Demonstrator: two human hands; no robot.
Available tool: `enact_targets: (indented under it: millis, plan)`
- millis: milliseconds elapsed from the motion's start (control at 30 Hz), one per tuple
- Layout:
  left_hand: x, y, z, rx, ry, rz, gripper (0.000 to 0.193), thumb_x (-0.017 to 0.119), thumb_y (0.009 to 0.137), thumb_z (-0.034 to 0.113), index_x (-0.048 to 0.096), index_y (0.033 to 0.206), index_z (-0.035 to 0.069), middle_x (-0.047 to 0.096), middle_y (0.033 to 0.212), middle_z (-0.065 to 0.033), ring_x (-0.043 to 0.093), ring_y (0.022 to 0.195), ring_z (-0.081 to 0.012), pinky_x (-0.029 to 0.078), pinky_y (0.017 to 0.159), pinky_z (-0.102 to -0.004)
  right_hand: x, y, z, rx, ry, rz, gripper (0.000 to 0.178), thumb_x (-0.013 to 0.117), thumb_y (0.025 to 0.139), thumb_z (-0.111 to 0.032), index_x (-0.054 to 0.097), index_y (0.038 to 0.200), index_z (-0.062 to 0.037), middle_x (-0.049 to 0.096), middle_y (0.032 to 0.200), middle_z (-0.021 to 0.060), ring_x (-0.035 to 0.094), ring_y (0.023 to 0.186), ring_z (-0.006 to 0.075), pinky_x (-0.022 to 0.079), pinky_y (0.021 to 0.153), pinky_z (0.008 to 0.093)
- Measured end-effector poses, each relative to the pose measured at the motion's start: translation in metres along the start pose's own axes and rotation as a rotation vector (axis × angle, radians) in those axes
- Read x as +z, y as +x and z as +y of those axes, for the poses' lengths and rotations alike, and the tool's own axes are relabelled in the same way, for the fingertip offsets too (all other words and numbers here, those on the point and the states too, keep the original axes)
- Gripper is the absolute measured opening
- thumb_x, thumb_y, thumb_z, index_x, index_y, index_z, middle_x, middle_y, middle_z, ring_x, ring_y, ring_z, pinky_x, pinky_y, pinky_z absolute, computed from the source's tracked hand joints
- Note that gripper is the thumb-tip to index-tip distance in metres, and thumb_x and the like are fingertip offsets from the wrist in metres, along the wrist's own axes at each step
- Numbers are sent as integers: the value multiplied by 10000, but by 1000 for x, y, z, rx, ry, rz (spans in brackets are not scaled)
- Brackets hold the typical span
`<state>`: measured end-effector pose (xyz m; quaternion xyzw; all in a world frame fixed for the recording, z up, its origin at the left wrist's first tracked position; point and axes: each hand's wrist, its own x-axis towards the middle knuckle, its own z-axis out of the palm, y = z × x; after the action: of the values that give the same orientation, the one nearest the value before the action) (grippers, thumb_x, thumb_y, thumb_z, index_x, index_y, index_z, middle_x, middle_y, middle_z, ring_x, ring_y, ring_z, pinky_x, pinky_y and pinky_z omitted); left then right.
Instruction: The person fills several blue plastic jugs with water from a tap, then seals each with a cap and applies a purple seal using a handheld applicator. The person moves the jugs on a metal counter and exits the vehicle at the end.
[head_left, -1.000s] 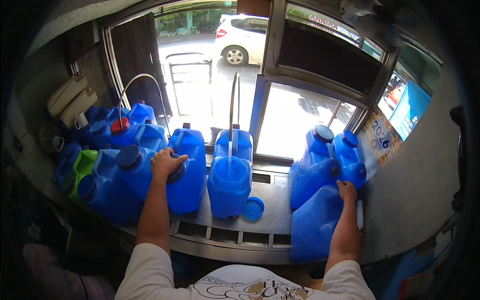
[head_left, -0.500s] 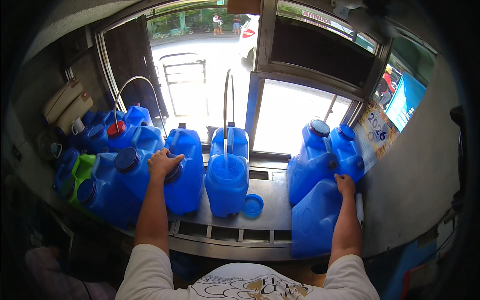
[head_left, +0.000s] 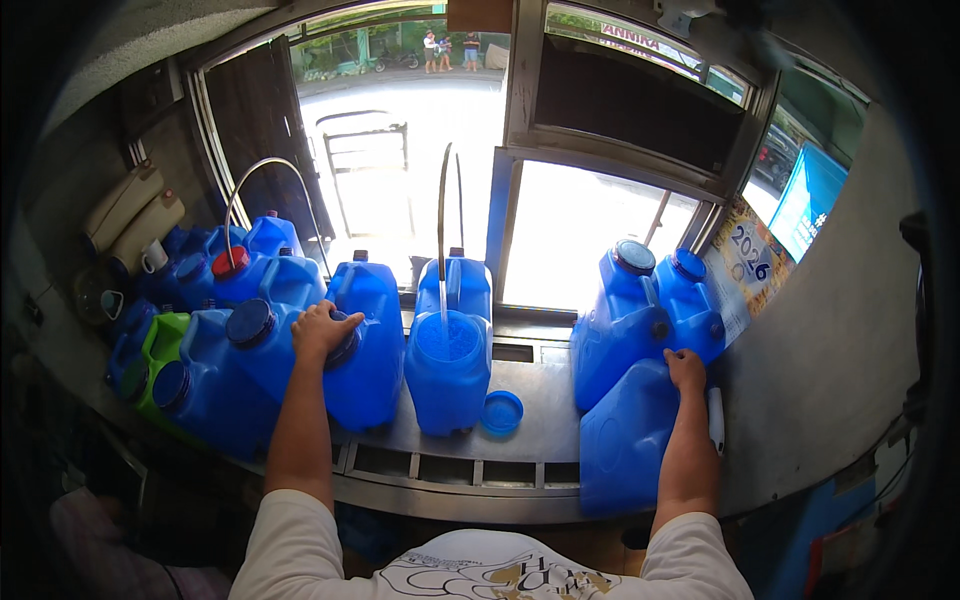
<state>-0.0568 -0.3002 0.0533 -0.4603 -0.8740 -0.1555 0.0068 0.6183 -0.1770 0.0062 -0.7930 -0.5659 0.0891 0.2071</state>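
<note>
My left hand (head_left: 318, 332) rests curled over the dark blue cap (head_left: 345, 349) of an upright blue water jug (head_left: 372, 385), with its thumb stretched to the right. My right hand (head_left: 686, 368) is closed at the upper corner of another blue jug (head_left: 625, 440), which stands near the counter's front edge; part of its grip is hidden. Between my hands, an uncapped blue jug (head_left: 447, 385) stands under a thin curved metal spout (head_left: 442, 230), and water runs into its wide mouth. Its light blue lid (head_left: 502, 412) lies on the counter beside it.
Several blue jugs and a green one (head_left: 162, 350) crowd the left side. A second curved pipe (head_left: 270, 162) reaches a red-capped jug (head_left: 228, 264). Two capped jugs (head_left: 612, 325) stand behind my right hand. The metal counter (head_left: 540, 440) has slots along its front.
Both hands stay where they were on the jugs, and water keeps running. The view has shifted slightly. Outside, the white car has gone from the doorway.
</note>
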Motion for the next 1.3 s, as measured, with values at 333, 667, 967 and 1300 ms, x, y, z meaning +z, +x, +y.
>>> enact_targets:
  millis: [333, 667, 967, 1300]
  plan:
    - [-4, -2, -1, -11, -6, 0, 802, 646, 733, 766, 667, 1201, 115, 649, 1243, -137, 562, 1231, -313, 395, 1058, -455, -2, -6, -12, 10, 4, 7, 546, 650, 869, -495, 711, 1128, -18, 703, 1124, 211, 659, 1060, 386, 516, 919, 454]
    - [0, -1, 0, -6, -3, 7, 796, 646, 737, 760, 669, 1194, 108, 650, 1240, -139, 566, 1226, -312, 398, 1057, -453, -5, -8, -10, 15, -2, -1, 547, 649, 872, -493, 710, 1127, -12, 698, 1130, 220, 655, 1063, 391, 515, 920, 461]
    - [1, -1, 1, 9, 5, 13, 791, 642, 742, 755, 670, 1202, 113, 651, 1240, -142, 577, 1215, -304, 404, 1051, -447, -4, -1, -5, 32, 11, -39, 542, 645, 871, -488, 706, 1138, -20, 691, 1156, 217, 650, 1077, 389, 507, 939, 461]
    - [1, -1, 3, 4, 2, 7, 772, 642, 750, 744, 667, 1199, 118, 647, 1246, -139, 564, 1228, -313, 396, 1063, -451, -5, -4, -5, 36, 16, -40, 559, 640, 879, -497, 693, 1157, -15, 688, 1157, 217, 649, 1076, 389, 515, 926, 468]
